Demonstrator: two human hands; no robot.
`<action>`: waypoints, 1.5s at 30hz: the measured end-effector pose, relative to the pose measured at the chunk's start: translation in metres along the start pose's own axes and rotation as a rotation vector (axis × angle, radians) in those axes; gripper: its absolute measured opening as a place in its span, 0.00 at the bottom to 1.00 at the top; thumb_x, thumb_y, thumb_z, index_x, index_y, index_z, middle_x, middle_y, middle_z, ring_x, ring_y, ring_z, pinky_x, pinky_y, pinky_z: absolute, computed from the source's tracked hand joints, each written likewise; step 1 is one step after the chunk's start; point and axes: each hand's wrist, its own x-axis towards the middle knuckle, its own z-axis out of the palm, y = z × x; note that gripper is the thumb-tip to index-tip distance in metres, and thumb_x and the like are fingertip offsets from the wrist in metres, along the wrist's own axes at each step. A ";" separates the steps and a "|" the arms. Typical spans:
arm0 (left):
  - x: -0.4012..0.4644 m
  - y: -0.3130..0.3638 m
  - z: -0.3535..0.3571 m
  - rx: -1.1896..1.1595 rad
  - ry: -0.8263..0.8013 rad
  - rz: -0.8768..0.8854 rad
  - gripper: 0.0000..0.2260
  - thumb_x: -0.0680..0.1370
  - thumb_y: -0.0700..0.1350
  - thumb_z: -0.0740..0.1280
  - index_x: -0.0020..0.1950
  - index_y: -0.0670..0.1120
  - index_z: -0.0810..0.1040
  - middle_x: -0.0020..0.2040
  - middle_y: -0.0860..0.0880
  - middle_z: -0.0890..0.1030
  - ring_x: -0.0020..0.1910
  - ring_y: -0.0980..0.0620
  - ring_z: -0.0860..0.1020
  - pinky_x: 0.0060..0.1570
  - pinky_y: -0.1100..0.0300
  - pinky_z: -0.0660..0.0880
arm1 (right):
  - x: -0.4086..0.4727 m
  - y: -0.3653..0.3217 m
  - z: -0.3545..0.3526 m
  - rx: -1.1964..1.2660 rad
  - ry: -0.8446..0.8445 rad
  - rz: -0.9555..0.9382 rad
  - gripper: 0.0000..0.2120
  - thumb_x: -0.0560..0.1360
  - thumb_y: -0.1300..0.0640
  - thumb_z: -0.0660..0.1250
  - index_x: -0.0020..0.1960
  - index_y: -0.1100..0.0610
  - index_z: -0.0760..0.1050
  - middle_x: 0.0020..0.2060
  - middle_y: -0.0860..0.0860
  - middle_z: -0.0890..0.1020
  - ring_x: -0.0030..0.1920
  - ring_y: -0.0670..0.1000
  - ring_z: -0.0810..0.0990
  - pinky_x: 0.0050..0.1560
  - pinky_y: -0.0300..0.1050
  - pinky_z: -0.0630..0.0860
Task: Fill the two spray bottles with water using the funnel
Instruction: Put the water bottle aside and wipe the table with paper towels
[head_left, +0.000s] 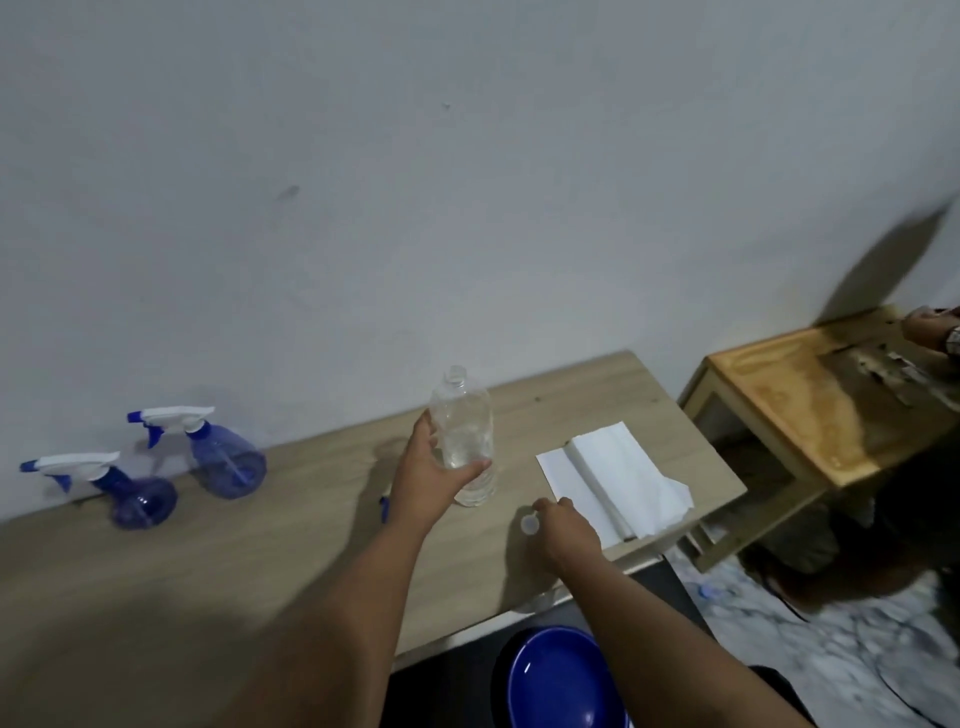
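Two blue spray bottles with white trigger heads stand at the table's left: one nearer the wall (221, 454), one further left (132, 493). My left hand (434, 473) grips a clear, uncapped plastic water bottle (464, 431) standing upright mid-table. My right hand (563, 525) pinches a small clear cap (529, 523) at the table surface, just right of the bottle. A small blue object (384, 508) peeks out behind my left wrist; I cannot tell what it is.
White folded paper towels (608, 478) lie at the wooden table's (260, 545) right end. A blue basin (550, 680) sits below the table's front edge. A wooden stool (800, 405) stands to the right, with another person's hand (930, 327) on it.
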 end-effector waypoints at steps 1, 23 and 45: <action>0.000 0.002 0.002 -0.009 0.020 -0.004 0.44 0.59 0.59 0.83 0.71 0.65 0.66 0.64 0.64 0.79 0.65 0.59 0.77 0.64 0.47 0.77 | 0.003 0.002 0.002 -0.019 -0.002 -0.018 0.23 0.82 0.51 0.68 0.75 0.49 0.71 0.67 0.54 0.74 0.64 0.58 0.80 0.63 0.53 0.79; -0.012 0.044 0.002 0.004 0.074 -0.053 0.43 0.60 0.62 0.81 0.71 0.62 0.64 0.65 0.55 0.78 0.62 0.55 0.79 0.63 0.48 0.78 | 0.036 -0.057 -0.150 0.781 0.170 -0.215 0.07 0.66 0.55 0.77 0.41 0.57 0.85 0.32 0.47 0.83 0.38 0.51 0.80 0.45 0.50 0.80; -0.018 0.041 0.003 0.006 0.034 -0.093 0.45 0.63 0.57 0.83 0.74 0.59 0.64 0.65 0.54 0.78 0.60 0.55 0.79 0.59 0.56 0.77 | -0.006 -0.130 -0.203 0.172 0.058 -0.772 0.17 0.75 0.53 0.77 0.63 0.55 0.84 0.56 0.47 0.84 0.51 0.47 0.83 0.55 0.42 0.77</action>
